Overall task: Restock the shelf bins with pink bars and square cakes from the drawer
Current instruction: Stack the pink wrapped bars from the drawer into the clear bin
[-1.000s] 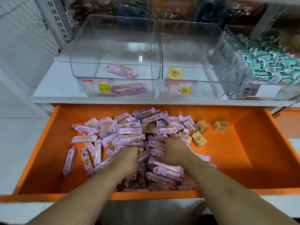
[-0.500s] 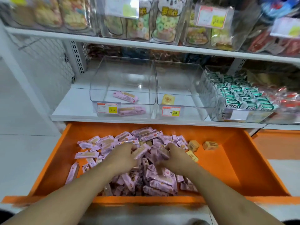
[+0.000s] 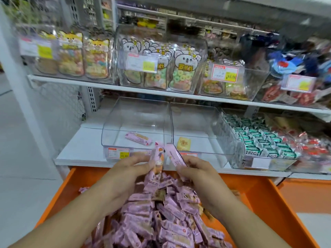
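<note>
Head view, frame centre: our left hand (image 3: pixel 132 170) and right hand (image 3: pixel 195 169) each grip pink wrapped bars (image 3: pixel 157 158) above the open orange drawer (image 3: pixel 265 203).

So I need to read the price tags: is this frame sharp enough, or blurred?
Head view: motion blur smears the upper shelf tags; the lower bin tag is barely legible; wide-angle distortion bends the shelf edges; lighting is even.

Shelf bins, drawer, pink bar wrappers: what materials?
Shelf bins: clear rigid plastic, likely acrylic; see-through, glossy edges.
Drawer: smooth orange panel, painted metal or plastic, can't tell.
Pink bars gripped in both hands: thin crinkled film wrap with a dull sheen.
</note>
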The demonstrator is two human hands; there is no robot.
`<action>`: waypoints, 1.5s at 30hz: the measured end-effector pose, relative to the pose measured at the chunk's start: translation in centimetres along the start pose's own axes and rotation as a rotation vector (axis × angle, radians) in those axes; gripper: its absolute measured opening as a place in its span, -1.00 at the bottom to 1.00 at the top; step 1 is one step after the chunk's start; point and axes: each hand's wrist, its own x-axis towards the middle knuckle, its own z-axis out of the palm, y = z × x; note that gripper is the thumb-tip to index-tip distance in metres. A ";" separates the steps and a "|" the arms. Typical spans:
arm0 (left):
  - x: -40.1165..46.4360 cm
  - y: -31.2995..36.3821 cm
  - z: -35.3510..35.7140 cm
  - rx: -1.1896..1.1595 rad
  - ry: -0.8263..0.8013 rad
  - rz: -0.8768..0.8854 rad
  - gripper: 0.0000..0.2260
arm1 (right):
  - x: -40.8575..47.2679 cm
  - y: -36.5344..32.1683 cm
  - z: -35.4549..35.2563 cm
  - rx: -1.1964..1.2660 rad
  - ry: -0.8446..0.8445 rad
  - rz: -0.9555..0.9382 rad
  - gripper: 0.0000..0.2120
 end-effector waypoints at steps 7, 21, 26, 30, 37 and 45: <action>1.4 0.7 0.1 -0.037 -0.028 0.052 -0.59 | 1.2 -1.1 1.5 0.153 0.012 0.002 -0.81; -0.3 1.6 0.7 0.095 -0.020 0.103 -0.77 | 1.7 -1.0 2.4 0.053 0.077 -0.045 -0.76; -0.5 1.9 0.0 0.121 -0.017 0.101 -0.64 | 1.8 -0.9 2.7 0.129 0.055 -0.062 -0.60; -0.5 2.3 -0.4 0.156 0.131 0.138 -0.67 | 1.8 -1.6 1.5 0.110 0.024 -0.037 -0.55; -0.3 3.2 -1.5 0.292 0.191 0.221 -0.77 | 1.9 -2.0 -0.2 -0.085 0.036 -0.015 -0.61; -0.7 2.0 0.0 0.509 -0.071 0.060 -0.59 | 2.2 -1.8 0.7 0.031 0.027 -0.051 -0.61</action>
